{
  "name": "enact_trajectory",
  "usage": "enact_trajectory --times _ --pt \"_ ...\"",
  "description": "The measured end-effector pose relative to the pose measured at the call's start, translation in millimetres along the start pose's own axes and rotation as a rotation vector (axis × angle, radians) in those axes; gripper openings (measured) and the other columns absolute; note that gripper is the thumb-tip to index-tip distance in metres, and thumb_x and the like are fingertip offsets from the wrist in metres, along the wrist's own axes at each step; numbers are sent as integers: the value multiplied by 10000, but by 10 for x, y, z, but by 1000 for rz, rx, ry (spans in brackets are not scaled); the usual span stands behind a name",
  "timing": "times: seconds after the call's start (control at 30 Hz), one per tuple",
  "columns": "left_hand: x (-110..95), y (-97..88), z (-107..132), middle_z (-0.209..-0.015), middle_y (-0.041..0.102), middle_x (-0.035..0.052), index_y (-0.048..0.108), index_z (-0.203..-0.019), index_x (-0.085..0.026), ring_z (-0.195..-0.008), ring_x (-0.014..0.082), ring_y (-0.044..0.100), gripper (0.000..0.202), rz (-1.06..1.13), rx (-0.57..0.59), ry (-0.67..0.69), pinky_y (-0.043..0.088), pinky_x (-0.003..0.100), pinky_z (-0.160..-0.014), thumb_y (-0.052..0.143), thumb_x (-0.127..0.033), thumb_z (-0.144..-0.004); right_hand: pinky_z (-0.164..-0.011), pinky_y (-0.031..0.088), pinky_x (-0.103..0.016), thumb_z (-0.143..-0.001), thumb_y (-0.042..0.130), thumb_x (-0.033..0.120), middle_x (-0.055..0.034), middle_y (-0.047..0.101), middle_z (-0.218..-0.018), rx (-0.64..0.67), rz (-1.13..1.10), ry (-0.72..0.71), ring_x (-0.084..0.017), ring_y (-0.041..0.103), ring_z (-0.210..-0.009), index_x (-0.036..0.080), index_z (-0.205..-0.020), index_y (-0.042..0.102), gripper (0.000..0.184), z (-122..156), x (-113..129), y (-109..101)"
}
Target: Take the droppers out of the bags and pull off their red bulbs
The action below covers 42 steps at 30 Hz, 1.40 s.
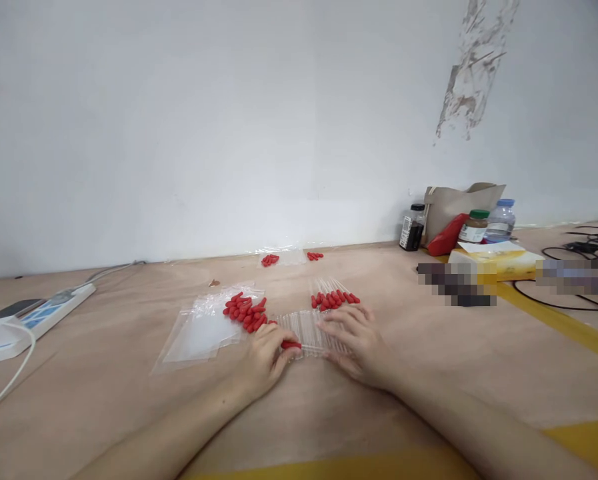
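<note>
My left hand [266, 357] pinches a red rubber bulb [291, 345] between thumb and fingers. A thin clear tube runs from the bulb toward the right. My right hand [356, 340] rests over the right side of a row of thin clear tubes [299, 325], its fingers spread and its thumb close to the far end of the held tube. Loose red bulbs [243, 310] are heaped beyond my left hand, partly on flat clear plastic bags [199, 333]. Just past my right fingertips, several droppers [335, 298] with red bulbs lie side by side, tubes pointing away.
Near the wall are two small groups of red bulbs [270, 260] with clear plastic. A white power strip [53, 320] lies at left beside a phone [19, 308]. At right stand a dark bottle [412, 230], a green-lidded jar [475, 228], a beige bag [459, 203] and cables [543, 308].
</note>
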State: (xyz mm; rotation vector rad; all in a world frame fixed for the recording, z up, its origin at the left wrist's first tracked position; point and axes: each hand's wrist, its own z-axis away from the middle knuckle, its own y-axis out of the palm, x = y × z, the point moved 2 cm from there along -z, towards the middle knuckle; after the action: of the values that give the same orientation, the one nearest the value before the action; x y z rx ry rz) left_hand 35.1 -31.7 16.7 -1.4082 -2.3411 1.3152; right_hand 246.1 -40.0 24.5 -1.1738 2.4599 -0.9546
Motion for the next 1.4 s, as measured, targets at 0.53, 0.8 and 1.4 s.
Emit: enact_trajectory --times 0.53,0.8,1.4 --pt "-141 -3 -10 -739 650 4 635 -818 -237 -724 153 504 105 -246 9 217 328 348 -753 558 -306 -797 -861 245 -370 -848 415 210 10 539 -597 110 23 -74 -122 434 -670 200 -756 609 215 19 136 104" --pt "-71 -114 66 -715 629 13 622 -803 -219 -730 156 504 102 -215 9 169 367 342 -738 520 -217 -813 -837 238 -358 -839 417 216 7 555 -578 114 19 -9 -127 438 -662 199 -734 603 215 74 17 -1" --pt "496 -471 -32 -941 565 52 586 -1001 -197 -867 175 564 303 225 -413 -560 461 318 -789 516 -346 -747 -583 311 -239 -721 413 173 -17 611 -679 221 37 716 -141 531 -613 185 -845 587 213 172 -434 132"
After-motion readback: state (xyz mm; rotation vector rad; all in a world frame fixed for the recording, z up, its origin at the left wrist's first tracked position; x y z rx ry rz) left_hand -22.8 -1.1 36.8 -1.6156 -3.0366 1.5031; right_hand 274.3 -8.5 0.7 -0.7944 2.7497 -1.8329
